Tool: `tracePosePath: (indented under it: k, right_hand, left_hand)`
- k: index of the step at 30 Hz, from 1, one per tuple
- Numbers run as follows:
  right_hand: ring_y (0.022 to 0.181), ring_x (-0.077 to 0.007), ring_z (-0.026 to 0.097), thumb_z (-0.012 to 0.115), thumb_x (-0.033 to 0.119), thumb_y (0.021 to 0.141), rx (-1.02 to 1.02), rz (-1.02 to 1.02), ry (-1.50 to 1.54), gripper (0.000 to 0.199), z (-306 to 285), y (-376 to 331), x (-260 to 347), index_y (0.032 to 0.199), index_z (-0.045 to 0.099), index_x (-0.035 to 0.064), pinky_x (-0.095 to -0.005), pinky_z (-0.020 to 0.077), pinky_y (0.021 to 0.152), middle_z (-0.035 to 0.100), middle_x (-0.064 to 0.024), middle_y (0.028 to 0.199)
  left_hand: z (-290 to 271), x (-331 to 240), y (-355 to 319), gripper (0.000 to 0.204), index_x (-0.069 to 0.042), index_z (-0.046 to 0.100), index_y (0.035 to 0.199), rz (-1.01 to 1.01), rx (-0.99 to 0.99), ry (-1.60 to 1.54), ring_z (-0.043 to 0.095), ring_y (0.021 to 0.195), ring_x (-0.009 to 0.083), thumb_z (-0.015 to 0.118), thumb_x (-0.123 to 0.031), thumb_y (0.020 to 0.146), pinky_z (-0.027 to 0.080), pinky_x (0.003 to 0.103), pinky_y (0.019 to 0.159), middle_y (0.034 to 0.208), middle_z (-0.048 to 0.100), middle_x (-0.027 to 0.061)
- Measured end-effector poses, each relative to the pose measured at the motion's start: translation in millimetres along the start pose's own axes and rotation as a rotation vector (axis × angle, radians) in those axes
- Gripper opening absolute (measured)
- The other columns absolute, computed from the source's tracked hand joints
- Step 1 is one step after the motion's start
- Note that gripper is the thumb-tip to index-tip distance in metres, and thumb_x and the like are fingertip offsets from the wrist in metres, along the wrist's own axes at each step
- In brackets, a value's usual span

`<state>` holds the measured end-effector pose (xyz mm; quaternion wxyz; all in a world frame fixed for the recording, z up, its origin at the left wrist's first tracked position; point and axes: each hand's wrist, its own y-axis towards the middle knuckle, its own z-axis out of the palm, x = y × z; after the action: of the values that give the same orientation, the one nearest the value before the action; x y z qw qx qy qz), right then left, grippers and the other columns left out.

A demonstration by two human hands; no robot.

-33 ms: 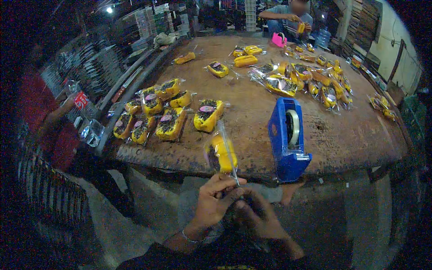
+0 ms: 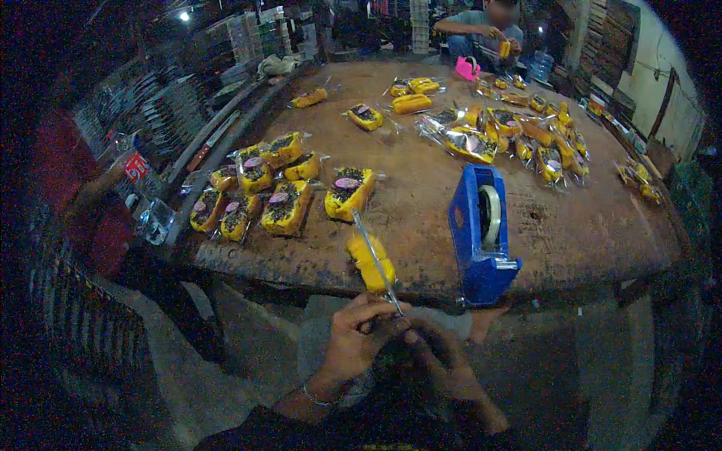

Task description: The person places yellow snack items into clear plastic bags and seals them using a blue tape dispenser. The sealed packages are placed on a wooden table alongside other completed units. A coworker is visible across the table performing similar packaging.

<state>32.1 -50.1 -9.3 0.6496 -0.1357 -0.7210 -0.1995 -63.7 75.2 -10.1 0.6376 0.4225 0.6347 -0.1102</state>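
Note:
Just past the table's near edge, my left hand [image 2: 352, 337] pinches the gathered end of a clear plastic bag holding a yellow bread roll [image 2: 368, 263]. A plain yellow side of the bread faces up, and a folded plastic seam runs along it. Against my left fingers, my right hand [image 2: 440, 357] has its thumb and fingers closed on the bag's end; its fingertips are partly dark and blurred. A blue tape dispenser [image 2: 466, 259] with a roll of clear tape [image 2: 490, 214] stands to the right. Ahead lies a wrapped, dark-topped bread [image 2: 349, 197] with a pink label.
More wrapped breads [image 2: 286, 207] cluster at the left of the wooden table [image 2: 414, 203]; a larger pile [image 2: 538, 139] lies at the right. At the far end a person [image 2: 481, 34] handles a bread near a pink tape dispenser [image 2: 467, 68]. Someone in red [image 2: 90, 195] is at the left.
The bread in my hands has turned slightly, so more of its plain yellow side shows. My right hand has shifted a little; both hands stay on the bag's end.

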Motion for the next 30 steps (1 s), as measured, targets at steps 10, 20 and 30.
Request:
tracePosePath:
  k: [10,20,30]
  right_hand:
    - [0.057,-0.0175,0.05,0.07,-0.002,0.061,-0.21,-0.699,-0.985,0.026,-61,-21,46,0.084,0.072,0.0112,-0.0286,0.0372,0.057,0.055,-0.0027,0.062]
    - [0.066,-0.0178,0.055,0.072,-0.006,0.059,-0.488,-0.371,-0.525,0.014,-82,-38,0,0.066,0.065,0.0035,-0.0301,0.0419,0.063,0.059,-0.0057,0.065]
    - [0.072,-0.0128,0.05,0.067,0.007,0.08,-0.987,-0.14,-0.492,0.012,-126,-46,-34,0.082,0.057,0.0022,-0.0271,0.0415,0.069,0.057,-0.0035,0.076]
  left_hand:
    - [-35,10,5,0.071,-0.004,0.056,0.115,0.355,0.175,-0.028,0.06,0.103,0.0237,0.088,-0.02,0.054,0.048,0.035,0.089,0.115,0.06,0.0123]
    - [-24,-11,6,0.051,-0.002,0.061,0.105,0.131,0.514,0.0,0.066,0.087,0.0199,0.084,-0.019,0.062,0.051,0.03,0.08,0.098,0.067,0.0104]
    - [-80,3,9,0.053,0.001,0.047,0.118,-0.388,-0.166,-0.31,0.062,0.089,0.0174,0.071,-0.02,0.076,0.052,0.033,0.08,0.102,0.061,0.0091]
